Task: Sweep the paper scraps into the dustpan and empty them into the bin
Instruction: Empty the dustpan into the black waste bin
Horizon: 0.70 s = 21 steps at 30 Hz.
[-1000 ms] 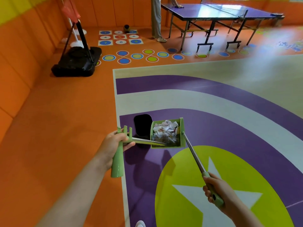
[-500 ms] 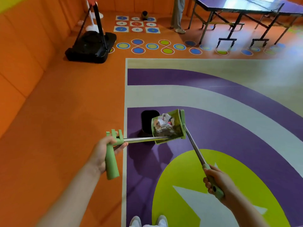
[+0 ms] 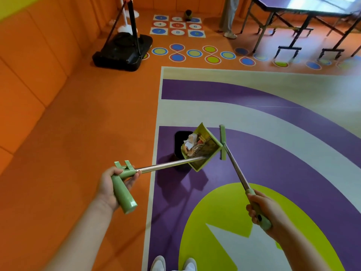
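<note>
Mid-frame, the black bin stands on the purple floor. Over its mouth tilts the green dustpan, lip down, evidently so the paper scraps slide in. The broom waits beside its right edge. Lower left, the left hand grips the dustpan handle; lower right, the right hand clasps the broom's.

One camera on my head, looking forward and down.
It looks steeply down over my arms at the floor, my shoes at the bottom edge, the table-tennis table at the top right.
</note>
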Each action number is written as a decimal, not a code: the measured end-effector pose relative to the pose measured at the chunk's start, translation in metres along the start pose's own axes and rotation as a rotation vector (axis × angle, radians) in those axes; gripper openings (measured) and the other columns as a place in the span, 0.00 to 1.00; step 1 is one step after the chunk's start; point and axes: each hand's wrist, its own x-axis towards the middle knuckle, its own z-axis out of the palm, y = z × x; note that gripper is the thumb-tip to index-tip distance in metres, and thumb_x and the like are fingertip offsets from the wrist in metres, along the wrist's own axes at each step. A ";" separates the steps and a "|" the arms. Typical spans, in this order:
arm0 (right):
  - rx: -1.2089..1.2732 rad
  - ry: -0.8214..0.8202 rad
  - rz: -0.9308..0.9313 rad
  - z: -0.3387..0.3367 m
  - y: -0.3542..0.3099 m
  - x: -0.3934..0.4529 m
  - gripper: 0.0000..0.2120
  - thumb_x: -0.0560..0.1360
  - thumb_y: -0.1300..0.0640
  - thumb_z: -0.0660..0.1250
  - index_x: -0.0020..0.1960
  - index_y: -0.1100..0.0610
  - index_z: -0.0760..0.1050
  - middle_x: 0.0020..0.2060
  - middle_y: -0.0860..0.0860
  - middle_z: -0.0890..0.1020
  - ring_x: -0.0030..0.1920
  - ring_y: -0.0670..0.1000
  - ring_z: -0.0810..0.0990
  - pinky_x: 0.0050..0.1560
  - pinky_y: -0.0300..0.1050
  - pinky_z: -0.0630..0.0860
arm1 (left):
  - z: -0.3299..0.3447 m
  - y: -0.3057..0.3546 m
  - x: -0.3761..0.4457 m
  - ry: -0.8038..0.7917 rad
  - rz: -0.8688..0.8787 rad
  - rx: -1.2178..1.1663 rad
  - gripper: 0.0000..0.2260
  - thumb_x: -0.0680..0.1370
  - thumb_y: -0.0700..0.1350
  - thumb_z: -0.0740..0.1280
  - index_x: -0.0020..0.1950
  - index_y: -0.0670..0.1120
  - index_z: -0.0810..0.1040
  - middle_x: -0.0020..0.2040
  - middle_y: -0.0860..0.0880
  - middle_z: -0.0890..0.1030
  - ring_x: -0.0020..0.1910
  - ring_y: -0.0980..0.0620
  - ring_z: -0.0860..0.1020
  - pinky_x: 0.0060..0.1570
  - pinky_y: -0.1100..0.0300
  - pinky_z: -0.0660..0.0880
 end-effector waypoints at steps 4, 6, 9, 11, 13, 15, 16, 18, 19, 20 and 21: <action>0.002 -0.008 -0.007 0.006 -0.007 0.003 0.11 0.81 0.64 0.59 0.62 0.58 0.70 0.30 0.58 0.68 0.16 0.47 0.67 0.17 0.33 0.63 | -0.002 -0.002 -0.005 0.039 -0.036 -0.026 0.12 0.74 0.37 0.59 0.55 0.34 0.73 0.46 0.35 0.81 0.32 0.46 0.83 0.34 0.62 0.81; 0.002 -0.020 -0.005 0.007 -0.008 0.004 0.10 0.80 0.64 0.59 0.61 0.58 0.71 0.30 0.57 0.68 0.16 0.47 0.68 0.17 0.33 0.63 | -0.001 -0.004 -0.006 0.095 -0.042 -0.036 0.04 0.76 0.36 0.60 0.49 0.38 0.72 0.43 0.38 0.79 0.27 0.51 0.81 0.26 0.67 0.78; -0.004 -0.039 -0.007 0.008 -0.008 0.003 0.08 0.80 0.64 0.59 0.59 0.59 0.72 0.29 0.57 0.69 0.17 0.47 0.68 0.17 0.33 0.64 | -0.002 -0.002 -0.005 0.127 -0.038 -0.017 0.01 0.77 0.35 0.62 0.47 0.39 0.71 0.41 0.40 0.77 0.25 0.53 0.80 0.23 0.68 0.75; -0.009 -0.051 -0.005 0.009 -0.008 0.002 0.08 0.80 0.64 0.59 0.59 0.59 0.72 0.29 0.57 0.68 0.17 0.47 0.68 0.16 0.34 0.64 | -0.002 0.000 -0.004 0.131 -0.052 0.029 0.01 0.77 0.36 0.62 0.48 0.39 0.71 0.41 0.40 0.77 0.25 0.54 0.79 0.24 0.67 0.76; -0.009 -0.056 0.003 0.011 -0.008 0.001 0.08 0.80 0.64 0.59 0.59 0.59 0.71 0.29 0.57 0.68 0.17 0.47 0.68 0.16 0.34 0.63 | -0.001 0.000 -0.005 0.151 -0.048 0.113 0.03 0.78 0.37 0.64 0.48 0.38 0.72 0.40 0.41 0.77 0.25 0.55 0.79 0.25 0.67 0.77; -0.006 -0.057 0.007 0.011 -0.007 0.000 0.09 0.80 0.64 0.59 0.59 0.59 0.71 0.29 0.57 0.68 0.17 0.47 0.68 0.16 0.34 0.63 | 0.000 -0.002 -0.006 0.179 -0.031 0.233 0.05 0.79 0.41 0.65 0.48 0.39 0.74 0.38 0.42 0.78 0.24 0.56 0.78 0.24 0.67 0.76; -0.003 -0.055 0.009 0.010 -0.006 -0.001 0.09 0.80 0.64 0.59 0.60 0.58 0.71 0.29 0.57 0.68 0.17 0.47 0.68 0.16 0.34 0.64 | 0.000 -0.004 -0.007 0.189 -0.023 0.280 0.06 0.79 0.42 0.65 0.48 0.39 0.75 0.37 0.43 0.78 0.23 0.56 0.78 0.24 0.67 0.76; 0.000 -0.048 0.015 0.009 -0.005 -0.001 0.11 0.81 0.64 0.58 0.62 0.59 0.71 0.29 0.57 0.68 0.17 0.46 0.68 0.16 0.34 0.64 | -0.001 -0.004 -0.008 0.203 -0.011 0.330 0.07 0.79 0.45 0.65 0.48 0.41 0.75 0.36 0.43 0.78 0.22 0.57 0.77 0.23 0.67 0.75; -0.001 -0.044 0.020 0.009 -0.004 0.000 0.12 0.81 0.64 0.58 0.63 0.59 0.70 0.29 0.57 0.68 0.17 0.46 0.68 0.16 0.34 0.64 | -0.002 -0.004 -0.008 0.208 -0.007 0.343 0.08 0.80 0.46 0.65 0.48 0.41 0.75 0.36 0.43 0.79 0.21 0.57 0.77 0.23 0.67 0.75; -0.003 -0.039 0.025 0.008 -0.004 0.000 0.13 0.81 0.64 0.59 0.64 0.59 0.70 0.29 0.57 0.68 0.17 0.47 0.68 0.16 0.34 0.64 | -0.002 -0.004 -0.008 0.212 -0.004 0.352 0.09 0.80 0.47 0.65 0.48 0.41 0.75 0.35 0.44 0.79 0.22 0.57 0.77 0.23 0.67 0.75; -0.004 -0.034 0.029 0.008 -0.003 0.000 0.13 0.81 0.64 0.59 0.65 0.59 0.70 0.29 0.57 0.68 0.17 0.47 0.68 0.16 0.35 0.64 | -0.001 -0.003 -0.009 0.214 0.000 0.356 0.09 0.80 0.47 0.65 0.48 0.41 0.76 0.36 0.44 0.79 0.22 0.57 0.77 0.23 0.67 0.75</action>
